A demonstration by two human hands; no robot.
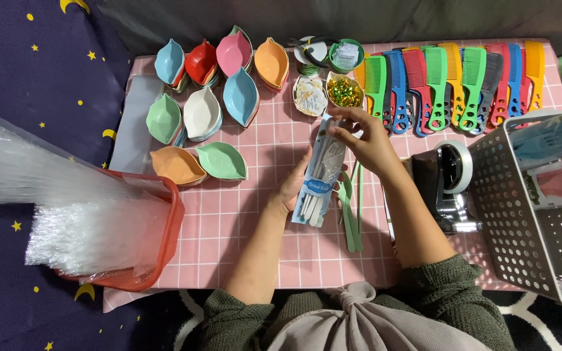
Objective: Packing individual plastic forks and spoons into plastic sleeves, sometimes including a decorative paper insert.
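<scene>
- Over the pink checked tablecloth [242, 227], the left hand [294, 185] cups a long clear plastic packet with a blue card label [320, 172] from below, fingers wrapped round its lower half.
- At the packet's top end, the right hand [365, 140] pinches the open mouth between thumb and fingertips; pale utensils show inside it.
- To do this well, I judge the packet should stay tilted up and firmly supported underneath, so the contents settle down while the mouth is worked.
- Just beside the packet, touching the cloth, lie pale green utensils [351, 208].
- Leaf-shaped plastic dishes in blue, red, pink, orange, green and white [213, 97] sit in stacks to the left.
- A row of coloured plastic combs [450, 84] lies along the far edge.
- Small bowls with gold twist ties [344, 91] stand directly beyond the hands, close enough to be knocked.
- A tape dispenser [450, 182] and white perforated basket [528, 214] crowd the right elbow.
- A red tub of clear bags [99, 227] stands well to the left.
</scene>
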